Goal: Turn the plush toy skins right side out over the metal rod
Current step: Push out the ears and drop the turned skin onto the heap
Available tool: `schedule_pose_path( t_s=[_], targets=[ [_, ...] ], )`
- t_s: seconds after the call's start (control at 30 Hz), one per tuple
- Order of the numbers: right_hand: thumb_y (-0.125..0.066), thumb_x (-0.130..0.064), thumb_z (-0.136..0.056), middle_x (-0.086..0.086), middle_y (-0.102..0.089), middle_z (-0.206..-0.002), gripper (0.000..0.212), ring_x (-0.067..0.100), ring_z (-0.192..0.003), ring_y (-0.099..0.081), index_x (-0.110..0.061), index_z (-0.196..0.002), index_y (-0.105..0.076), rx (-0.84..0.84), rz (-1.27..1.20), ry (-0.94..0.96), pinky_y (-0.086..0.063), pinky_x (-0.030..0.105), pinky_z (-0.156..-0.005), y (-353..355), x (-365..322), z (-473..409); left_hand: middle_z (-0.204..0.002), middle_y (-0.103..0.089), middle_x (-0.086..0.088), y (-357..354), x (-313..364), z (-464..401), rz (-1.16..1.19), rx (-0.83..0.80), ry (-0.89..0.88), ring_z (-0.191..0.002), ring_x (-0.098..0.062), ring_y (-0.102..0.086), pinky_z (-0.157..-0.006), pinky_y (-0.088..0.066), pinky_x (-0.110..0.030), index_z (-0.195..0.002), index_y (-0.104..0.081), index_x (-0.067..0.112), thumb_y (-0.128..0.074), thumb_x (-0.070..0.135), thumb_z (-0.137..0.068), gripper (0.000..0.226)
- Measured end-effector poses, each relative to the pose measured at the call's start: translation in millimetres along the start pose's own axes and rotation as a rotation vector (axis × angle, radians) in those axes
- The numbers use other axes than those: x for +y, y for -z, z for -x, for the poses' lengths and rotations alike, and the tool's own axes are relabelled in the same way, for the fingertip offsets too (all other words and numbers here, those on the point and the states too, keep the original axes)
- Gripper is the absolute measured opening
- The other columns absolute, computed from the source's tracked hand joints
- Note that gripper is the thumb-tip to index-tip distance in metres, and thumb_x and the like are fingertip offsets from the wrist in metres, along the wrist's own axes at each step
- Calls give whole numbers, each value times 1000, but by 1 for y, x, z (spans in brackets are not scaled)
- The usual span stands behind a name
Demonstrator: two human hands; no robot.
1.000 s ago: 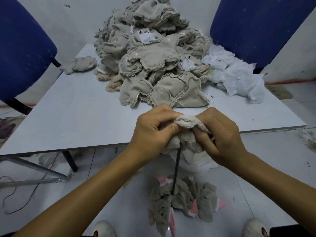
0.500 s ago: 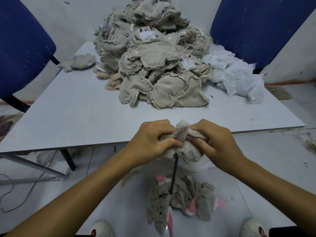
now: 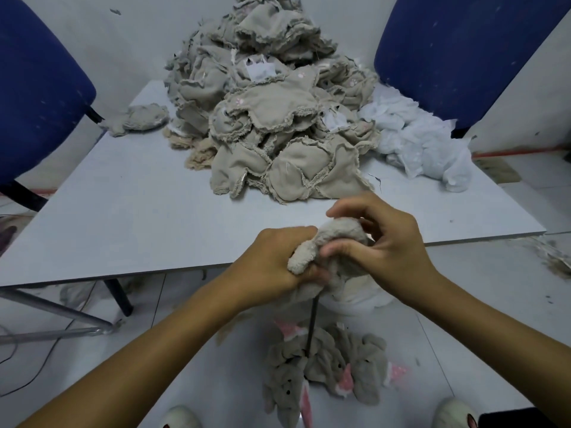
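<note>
Two bare hands work a beige plush skin (image 3: pixel 332 242) on top of a dark metal rod (image 3: pixel 312 327), just in front of the near edge of the white worktop (image 3: pixel 123 211). The left hand (image 3: pixel 272 267) has its grip clenched round the skin's lower part. The right hand (image 3: pixel 383 245) pinches the skin, fingers curled. Compared with half a second ago, a fluffy limb now sticks out toward the left hand, and the right hand has lifted, its fingers looser. Finished skins (image 3: pixel 327 372) lie on the floor round the rod. A pile (image 3: pixel 272 118) of inside-out skins sits on the worktop.
</note>
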State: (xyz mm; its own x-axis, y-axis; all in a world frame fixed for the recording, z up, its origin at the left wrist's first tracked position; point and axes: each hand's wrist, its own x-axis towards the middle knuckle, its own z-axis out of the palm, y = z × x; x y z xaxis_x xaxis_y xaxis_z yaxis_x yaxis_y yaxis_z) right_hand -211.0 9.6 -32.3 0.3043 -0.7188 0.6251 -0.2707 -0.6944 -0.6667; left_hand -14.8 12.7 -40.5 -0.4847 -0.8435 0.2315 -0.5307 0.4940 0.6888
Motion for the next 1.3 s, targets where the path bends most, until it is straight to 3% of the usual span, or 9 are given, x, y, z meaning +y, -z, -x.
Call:
schedule_pose_path(
  t_s=[0.17,0.3,0.4,0.67,0.93,1.0,1.1,1.17,1.3],
  targets=[
    [-78,-43,-76,-15,-64,-101,42,7,-92,-66,-27,-111,-61,-88,51,-22,-55,29,-77,-9,-6,-3,-100,-69,10,1,3,3,130,37,-8,-89,-6,-64,-74,-51,-26,-121,-59,23,-72,48,-79,51],
    [-77,-50,-75,-16,-61,-100,45,12,-93,-64,-42,-111,-51,-189,-28,-157,-54,27,-75,0,3,3,-76,-62,-1,-1,-3,6,-12,91,-130,-67,-14,-55,-63,-47,-34,-90,-66,2,-56,42,-90,41],
    [-81,-47,-75,-19,-62,-103,45,10,-96,-63,-40,-110,-53,-284,-6,-176,-54,33,-78,8,8,7,-73,-59,-5,-1,-7,6,-27,69,-156,-66,-18,-54,-61,-45,-37,-83,-67,0,-65,35,-90,35],
    [-87,-28,-68,-21,-60,-98,57,13,-93,-65,-28,-115,-54,86,-87,-33,-55,26,-77,3,-11,-6,-96,-71,-14,1,-6,7,37,247,-214,-87,-28,-67,-74,-53,-45,-103,-71,-2,-57,34,-91,40],
    [-89,-29,-70,-9,-66,-93,71,13,-87,-67,-38,-126,-46,-112,-87,-149,-49,17,-76,-7,-4,8,-86,-54,7,14,-12,3,-24,-49,-194,-77,-7,-51,-68,-42,-25,-88,-61,12,-72,31,-85,22],
    [-87,-37,-70,-7,-63,-97,74,16,-93,-66,-44,-128,-42,-125,-114,-163,-50,21,-79,-4,-2,6,-89,-58,10,16,-6,3,49,8,-209,-80,-8,-57,-70,-45,-27,-94,-61,22,-72,30,-87,16],
    [-87,-40,-67,3,-61,-102,76,22,-90,-65,-50,-125,-40,-223,-193,-301,-55,36,-76,14,4,3,-78,-59,6,13,-1,4,100,172,-286,-69,-11,-55,-64,-43,-27,-81,-65,7,-67,24,-89,18],
    [-89,-27,-70,12,-62,-96,67,31,-87,-64,-42,-121,-49,-253,-207,-369,-57,41,-76,21,5,7,-68,-53,7,15,-7,6,66,176,-261,-61,-10,-49,-58,-39,-26,-69,-60,6,-68,23,-89,27],
    [-86,-5,-72,12,-66,-87,43,19,-78,-64,-22,-106,-66,-86,-250,-318,-57,31,-72,13,-1,10,-61,-51,9,24,-17,10,-84,-93,-88,-58,-2,-49,-57,-36,-25,-67,-51,24,-74,27,-85,29]
  ],
)
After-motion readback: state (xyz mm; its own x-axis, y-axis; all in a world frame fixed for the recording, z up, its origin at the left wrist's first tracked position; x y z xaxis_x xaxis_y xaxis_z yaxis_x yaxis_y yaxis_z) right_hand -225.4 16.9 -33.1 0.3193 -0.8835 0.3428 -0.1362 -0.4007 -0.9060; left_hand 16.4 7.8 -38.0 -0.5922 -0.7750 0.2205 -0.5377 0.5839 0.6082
